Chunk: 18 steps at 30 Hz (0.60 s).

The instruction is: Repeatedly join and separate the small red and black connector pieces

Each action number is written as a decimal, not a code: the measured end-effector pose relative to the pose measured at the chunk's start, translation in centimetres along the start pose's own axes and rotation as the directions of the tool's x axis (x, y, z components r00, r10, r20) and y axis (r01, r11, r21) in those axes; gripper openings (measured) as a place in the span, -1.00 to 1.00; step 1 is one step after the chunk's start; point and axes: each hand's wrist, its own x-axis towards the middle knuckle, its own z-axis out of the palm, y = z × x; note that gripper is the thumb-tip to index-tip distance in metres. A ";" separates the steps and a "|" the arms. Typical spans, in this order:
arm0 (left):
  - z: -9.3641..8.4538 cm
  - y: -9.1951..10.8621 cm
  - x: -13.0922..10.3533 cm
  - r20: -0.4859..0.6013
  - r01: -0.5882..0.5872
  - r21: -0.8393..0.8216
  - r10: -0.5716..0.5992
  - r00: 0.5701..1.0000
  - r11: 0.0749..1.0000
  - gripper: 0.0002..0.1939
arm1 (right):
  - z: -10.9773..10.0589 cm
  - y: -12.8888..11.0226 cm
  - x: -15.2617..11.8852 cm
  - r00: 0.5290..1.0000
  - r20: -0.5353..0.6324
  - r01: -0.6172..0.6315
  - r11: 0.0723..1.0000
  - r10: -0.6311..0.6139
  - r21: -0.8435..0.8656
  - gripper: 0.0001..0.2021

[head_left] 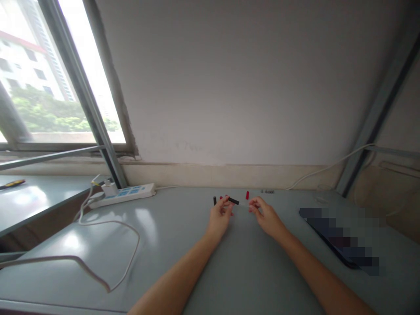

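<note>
Head view shows both forearms stretched out toward twelve o'clock over the grey table point(183, 245). Left hand point(219, 218) pinches a short black tube point(233, 201) at its fingertips; right hand point(267, 216) curls loosely, its grip unclear. A red piece point(247, 195) stands at twelve o'clock between them.

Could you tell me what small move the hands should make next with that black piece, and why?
Probably bring the right hand across to the black piece pinched in the left hand: its free end points toward the right fingers, which look empty and close by.
</note>
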 end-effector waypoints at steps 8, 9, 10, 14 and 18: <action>0.1 -0.3 -0.9 0.267 -0.013 0.131 -0.023 0.963 0.991 -0.44 | 0.3 -0.2 0.0 0.999 -0.050 -0.007 1.000 0.009 0.025 -0.86; 0.1 -0.3 -1.0 0.278 -0.029 0.144 -0.012 0.961 0.989 -0.40 | 0.3 -0.2 0.0 0.999 -0.052 -0.002 1.000 0.003 0.015 -0.85; 0.1 -0.4 -1.1 0.286 -0.055 0.165 0.006 0.958 0.985 -0.37 | 0.3 -0.2 0.0 0.998 -0.055 0.004 1.000 -0.004 0.004 -0.85; 0.2 -0.5 -1.6 0.339 -0.262 0.324 0.147 0.929 0.909 -0.28 | 0.5 -0.2 -0.1 0.999 -0.046 0.026 0.999 -0.028 -0.039 -0.82; 0.1 -0.2 -2.2 0.427 -0.476 0.438 0.289 0.857 0.763 -0.25 | 0.8 -0.3 -0.1 0.999 -0.043 0.031 0.998 -0.033 -0.053 -0.79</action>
